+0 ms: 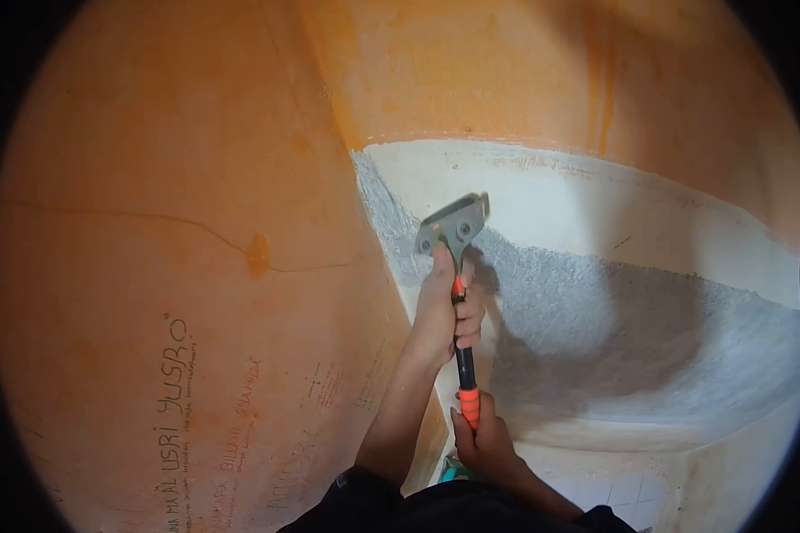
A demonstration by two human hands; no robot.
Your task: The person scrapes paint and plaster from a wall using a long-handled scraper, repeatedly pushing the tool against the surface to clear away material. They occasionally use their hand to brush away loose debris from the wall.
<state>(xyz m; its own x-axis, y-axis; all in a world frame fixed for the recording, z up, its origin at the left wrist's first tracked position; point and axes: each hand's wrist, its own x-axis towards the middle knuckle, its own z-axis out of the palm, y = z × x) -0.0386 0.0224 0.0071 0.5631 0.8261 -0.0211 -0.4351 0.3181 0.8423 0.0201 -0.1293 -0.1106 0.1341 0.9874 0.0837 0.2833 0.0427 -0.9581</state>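
Note:
A long-handled wall scraper (454, 220) with a grey-green head, a black shaft and an orange-red grip is held up against the wall. My left hand (442, 306) wraps around the shaft just below the head, its thumb lying along the neck. Lower down, my right hand (487, 444) is closed around the orange-red end of the handle. The head overlaps the border between a white painted band (542, 191) and a rough grey bare patch (560, 302).
To the left stands an orange wall (151, 284) with a crack and handwriting, meeting the other wall in a corner. Orange paint (524, 71) covers the wall above the white band. White tiles (618, 493) and a teal object (454, 469) show at the bottom.

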